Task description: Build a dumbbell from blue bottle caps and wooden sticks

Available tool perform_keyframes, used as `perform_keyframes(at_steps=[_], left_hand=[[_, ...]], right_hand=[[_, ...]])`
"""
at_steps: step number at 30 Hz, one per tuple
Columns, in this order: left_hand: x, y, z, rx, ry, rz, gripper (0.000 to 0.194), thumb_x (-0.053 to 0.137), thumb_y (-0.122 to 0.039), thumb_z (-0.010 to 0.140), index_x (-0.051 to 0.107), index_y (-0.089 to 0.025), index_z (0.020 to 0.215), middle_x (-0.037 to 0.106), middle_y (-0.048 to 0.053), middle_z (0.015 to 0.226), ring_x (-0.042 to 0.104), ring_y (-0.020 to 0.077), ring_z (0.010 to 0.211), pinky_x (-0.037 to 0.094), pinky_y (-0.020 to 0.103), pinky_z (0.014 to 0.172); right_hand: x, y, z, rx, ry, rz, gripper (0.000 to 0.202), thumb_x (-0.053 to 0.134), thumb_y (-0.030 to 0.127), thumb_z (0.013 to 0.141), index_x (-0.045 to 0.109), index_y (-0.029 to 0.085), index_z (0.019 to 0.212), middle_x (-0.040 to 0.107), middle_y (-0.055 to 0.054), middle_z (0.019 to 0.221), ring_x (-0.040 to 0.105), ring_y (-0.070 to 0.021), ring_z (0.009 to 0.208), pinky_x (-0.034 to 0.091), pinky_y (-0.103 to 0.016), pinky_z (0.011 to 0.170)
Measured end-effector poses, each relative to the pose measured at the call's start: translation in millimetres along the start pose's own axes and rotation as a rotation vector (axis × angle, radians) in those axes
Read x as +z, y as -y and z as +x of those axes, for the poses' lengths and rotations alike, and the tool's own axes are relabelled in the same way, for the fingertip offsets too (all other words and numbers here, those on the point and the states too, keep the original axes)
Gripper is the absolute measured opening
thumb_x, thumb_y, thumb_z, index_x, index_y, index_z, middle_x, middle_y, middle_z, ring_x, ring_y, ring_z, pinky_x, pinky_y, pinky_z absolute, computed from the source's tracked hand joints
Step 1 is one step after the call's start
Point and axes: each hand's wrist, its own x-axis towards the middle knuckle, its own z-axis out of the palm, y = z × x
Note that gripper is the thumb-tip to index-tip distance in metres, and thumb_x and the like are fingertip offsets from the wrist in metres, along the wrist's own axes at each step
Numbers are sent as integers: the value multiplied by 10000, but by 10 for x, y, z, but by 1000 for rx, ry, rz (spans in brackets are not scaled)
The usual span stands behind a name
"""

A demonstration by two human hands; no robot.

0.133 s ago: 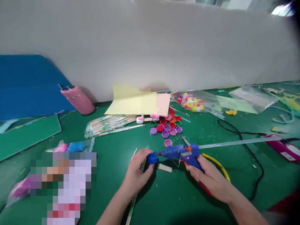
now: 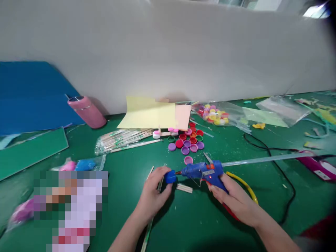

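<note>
My left hand (image 2: 154,187) pinches a blue bottle cap (image 2: 170,176) between thumb and fingers. In my right hand (image 2: 235,201) is a blue hot glue gun (image 2: 203,170), its nozzle pointing left and at or very near the cap; contact cannot be made out. A long clear glue stick (image 2: 257,161) sticks out of the gun's back. Several short wooden sticks (image 2: 184,188) lie on the green table just below the nozzle. Under my left hand runs a long thin stick (image 2: 148,232). Scissors with a yellow and red handle (image 2: 244,183) lie partly hidden beneath my right hand.
Loose coloured caps (image 2: 186,142) are scattered ahead, beside a wrapped bundle of sticks (image 2: 126,139). Behind stand folded yellow paper (image 2: 149,113) and a pink cup (image 2: 88,112). A bag of caps (image 2: 214,113) lies at the back. A black cord (image 2: 285,171) crosses the right side.
</note>
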Motion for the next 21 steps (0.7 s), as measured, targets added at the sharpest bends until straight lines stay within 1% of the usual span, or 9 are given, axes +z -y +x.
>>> perform_keyframes(at_steps=[6, 13, 17, 21], left_hand=[[-14, -25, 6, -22, -1, -10, 292, 507, -73, 729, 497, -184, 998, 604, 61, 962, 567, 175, 918, 424, 331, 852], [-17, -45, 24, -18, 1, -18, 295, 511, -77, 725, 503, -178, 1002, 608, 67, 967, 567, 182, 925, 424, 337, 857], [-14, -38, 19, -24, 6, -15, 299, 507, -78, 728, 496, -185, 1007, 606, 64, 971, 564, 181, 930, 424, 342, 858], [-8, -24, 2, -22, -11, -8, 294, 509, -83, 727, 494, -194, 999, 606, 56, 955, 570, 180, 908, 426, 353, 855]], right_hand=[[-13, -62, -26, -10, 16, -20, 319, 411, 352, 872, 406, 231, 1167, 509, -29, 816, 461, -150, 624, 413, -230, 543], [9, -75, 16, -9, -32, 6, 200, 415, 351, 870, 478, 237, 1022, 502, -13, 771, 444, -154, 643, 412, -241, 571], [11, -91, 22, -9, -23, 6, 212, 411, 356, 872, 466, 241, 1042, 505, -16, 789, 448, -151, 642, 415, -238, 568], [12, -105, -17, 1, 4, -1, 266, 424, 352, 867, 448, 245, 1109, 525, -29, 837, 470, -149, 636, 421, -233, 549]])
